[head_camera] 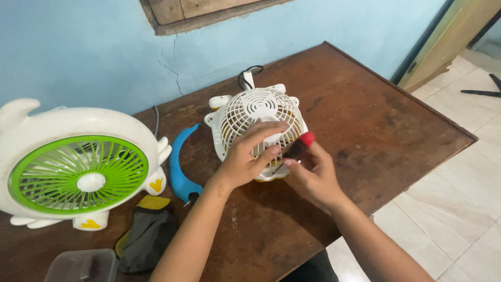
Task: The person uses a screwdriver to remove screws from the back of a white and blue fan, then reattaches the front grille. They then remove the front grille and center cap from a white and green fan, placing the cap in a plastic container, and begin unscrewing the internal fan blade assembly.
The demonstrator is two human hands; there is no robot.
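Observation:
A small white fan with a round grille lies on the brown wooden table, grille facing up. My left hand rests flat on the grille's lower part, fingers spread over it. My right hand grips a screwdriver with a black and red handle, its tip pointing at the fan's lower rim. The tip is hidden between my hands.
A larger white fan with a green grille stands at the left. A curved blue plastic piece lies between the fans. A dark cloth with yellow and a clear plastic box sit at the front left. The table's edge runs along the right, above tiled floor.

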